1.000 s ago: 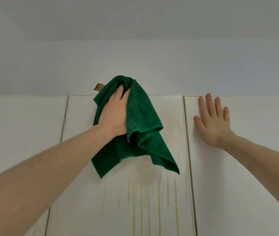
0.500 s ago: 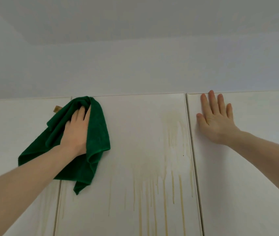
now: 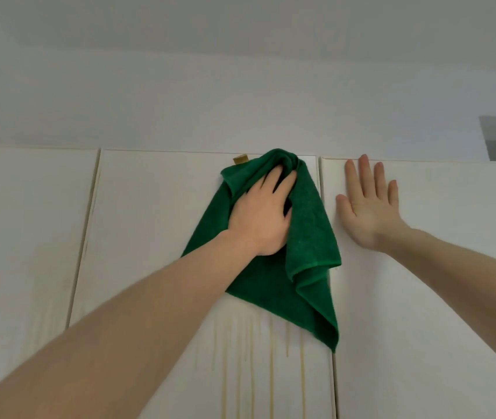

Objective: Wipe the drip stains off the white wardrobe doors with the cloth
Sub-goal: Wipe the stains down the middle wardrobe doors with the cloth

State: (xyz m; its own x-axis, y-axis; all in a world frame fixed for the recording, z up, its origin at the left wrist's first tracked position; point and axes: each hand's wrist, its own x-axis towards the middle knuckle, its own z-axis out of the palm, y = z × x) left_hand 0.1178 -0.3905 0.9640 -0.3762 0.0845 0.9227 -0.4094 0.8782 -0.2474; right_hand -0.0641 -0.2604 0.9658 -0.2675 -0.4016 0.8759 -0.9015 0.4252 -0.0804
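Crumpled dark green microfibre cloth (image 3: 307, 237) gripped in left hand (image 3: 260, 214), pressed against upper right of middle white wardrobe door (image 3: 156, 237). Right hand (image 3: 367, 207) flat, fingers spread, on neighbouring door (image 3: 440, 297). Yellowish drip stains (image 3: 240, 358) below cloth. Pale grey wall (image 3: 240, 110) above.

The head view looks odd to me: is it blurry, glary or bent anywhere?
Head view: soft, even light with no glare; the green cloth and both hands, left and right, look sharp; the wide lens splays the wardrobe door edges outward; the yellowish drip stains are pale but visible.
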